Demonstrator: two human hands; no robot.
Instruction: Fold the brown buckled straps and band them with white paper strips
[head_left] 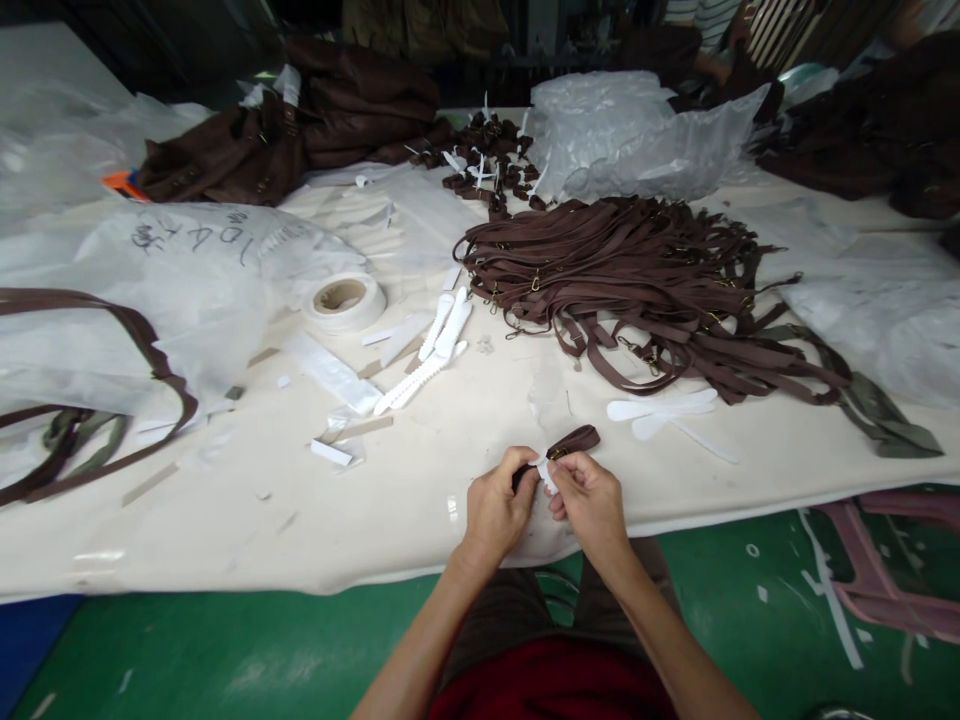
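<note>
Near the front edge of the table, a small brown strap loop [574, 441] with a brass-coloured buckle lies between my hands. My left hand [498, 506] pinches the strap's dark left part, beside a small white piece [546, 474]. That white piece is gripped between the thumb and fingers of my right hand [589, 498], just below the buckle. Both hands are close together, their fingertips almost touching. Flat white strips [660, 408] lie to the right of them, and a bundle of white toothed strips [435, 350] lies up and to the left.
Behind my hands is a big pile of brown straps with clasps [622, 270]. A white tape roll [343, 302], plastic bags [187, 270] and brown bags [300, 130] occupy the left. Small brown straps [487, 150] and clear plastic [622, 130] are farther back. A pink stool [885, 570] stands right.
</note>
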